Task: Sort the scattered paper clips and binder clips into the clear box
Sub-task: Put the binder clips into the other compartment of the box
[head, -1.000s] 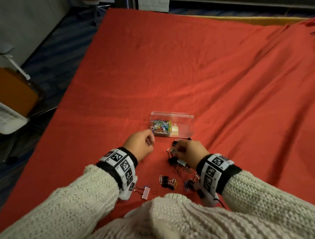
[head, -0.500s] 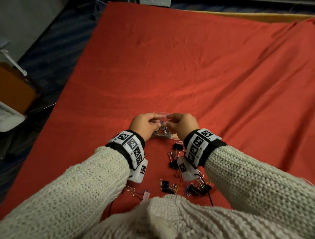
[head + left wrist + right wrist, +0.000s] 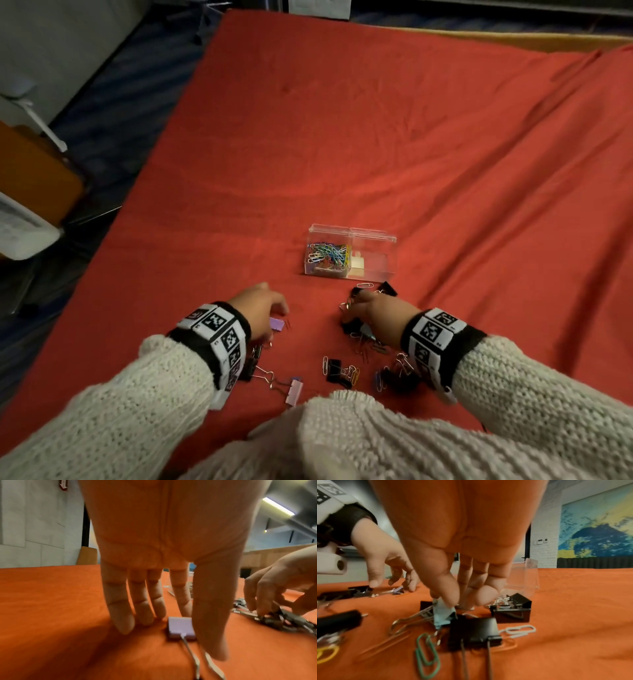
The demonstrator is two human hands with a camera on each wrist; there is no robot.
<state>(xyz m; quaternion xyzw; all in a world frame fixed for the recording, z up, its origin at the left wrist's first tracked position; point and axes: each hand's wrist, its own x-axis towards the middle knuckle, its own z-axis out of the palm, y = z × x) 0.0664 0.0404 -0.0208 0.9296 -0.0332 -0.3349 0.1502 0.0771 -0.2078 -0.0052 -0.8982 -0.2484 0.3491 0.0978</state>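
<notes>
Both hands have come back from the clear box (image 3: 352, 251): left hand (image 3: 260, 310) spread over a lilac binder clip (image 3: 180, 628); right hand (image 3: 373, 317) apparently pinching a pale-blue binder clip (image 3: 442, 614).

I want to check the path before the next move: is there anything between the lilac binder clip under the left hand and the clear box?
Nothing visible blocks it. The lilac binder clip lies under the left hand, and only bare red cloth shows between it and the clear box, whose top looks open. The other clips lie to the right.
</notes>
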